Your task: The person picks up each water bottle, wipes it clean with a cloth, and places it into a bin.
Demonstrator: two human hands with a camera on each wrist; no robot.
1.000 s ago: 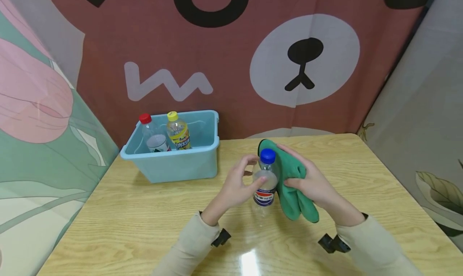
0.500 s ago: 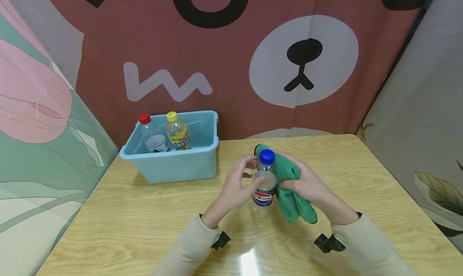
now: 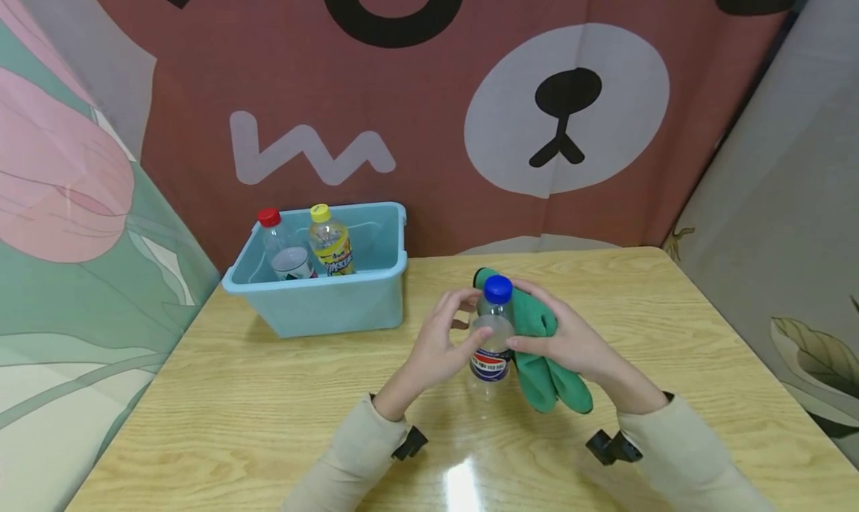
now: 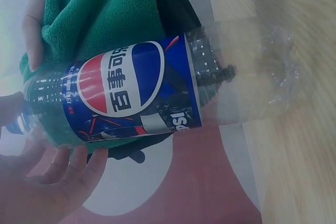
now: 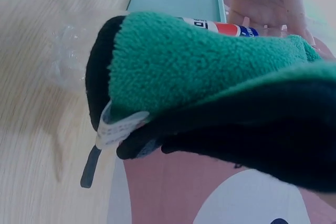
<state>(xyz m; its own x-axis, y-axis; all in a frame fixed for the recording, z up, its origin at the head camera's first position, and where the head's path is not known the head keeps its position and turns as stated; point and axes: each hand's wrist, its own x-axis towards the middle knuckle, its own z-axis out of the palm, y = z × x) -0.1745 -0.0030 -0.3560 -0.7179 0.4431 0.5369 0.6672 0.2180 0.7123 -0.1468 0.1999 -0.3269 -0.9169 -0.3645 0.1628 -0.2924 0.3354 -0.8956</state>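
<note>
A clear plastic bottle point(image 3: 491, 364) with a blue cap point(image 3: 498, 289) and a Pepsi-style label stands upright over the table. My left hand point(image 3: 436, 352) grips its upper part from the left, thumb in front and fingers curled behind. On the other side, my right hand point(image 3: 580, 340) holds a folded green towel point(image 3: 546, 381) against the bottle. The right thumb reaches past the towel to the bottle's side. In the left wrist view, the label point(image 4: 131, 85) faces the camera with the towel point(image 4: 105, 11) behind it. Most of the right hand is hidden by the towel point(image 5: 173, 61) in the right wrist view.
A light-blue bin point(image 3: 342, 307) stands at the table's back left. Inside it are a red-capped bottle point(image 3: 288, 255) and a yellow-capped bottle point(image 3: 332, 247). The wooden table point(image 3: 268, 400) ends at a printed curtain point(image 3: 429, 124) behind.
My right hand and the towel have shifted slightly left, closer in on the bottle. The right thumb has moved off the towel toward the bottle's side. My left hand keeps its hold.
</note>
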